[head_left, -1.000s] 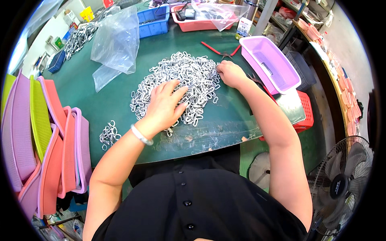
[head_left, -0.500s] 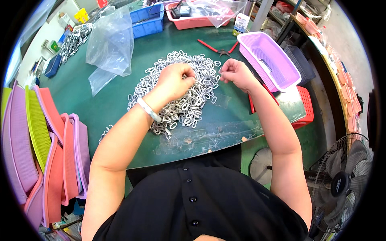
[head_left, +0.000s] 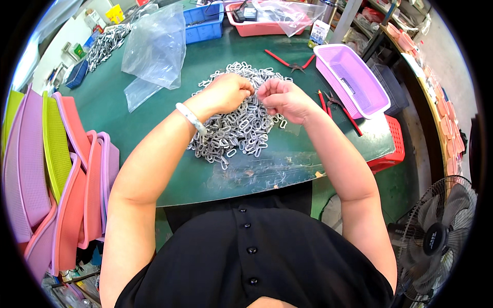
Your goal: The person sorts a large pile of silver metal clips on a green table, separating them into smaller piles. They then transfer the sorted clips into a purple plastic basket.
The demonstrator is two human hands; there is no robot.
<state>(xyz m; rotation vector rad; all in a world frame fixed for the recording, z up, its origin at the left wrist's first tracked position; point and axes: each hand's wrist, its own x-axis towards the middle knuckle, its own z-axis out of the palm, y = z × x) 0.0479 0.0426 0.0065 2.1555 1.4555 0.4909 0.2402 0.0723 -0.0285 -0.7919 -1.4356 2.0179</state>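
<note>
A heap of small silvery oval metal links [head_left: 233,136] lies on the green tabletop in front of me. Above its left part is my left hand [head_left: 229,93], fingertips closed in a pinch toward the right. My right hand [head_left: 286,100] hangs over the right side of the heap, close to the left one, thumb and fingers curled together. Whatever either pinch holds is too small or hidden to make out. Red-handled pliers [head_left: 295,65] lie open beyond the heap. A second pair of red-handled pliers [head_left: 336,105] rests to the right of my right hand.
A purple plastic basket [head_left: 321,50] stands at the right, with a red basket [head_left: 393,143] below the table edge. Clear plastic bags [head_left: 154,51] lie at the back left, near a blue bin [head_left: 204,32]. Stacked coloured baskets [head_left: 72,220] crowd the left; a fan [head_left: 435,238] stands right.
My right hand has moved left, closer to my left hand and over the heap. The view has shifted slightly, and the second pliers show more fully.
</note>
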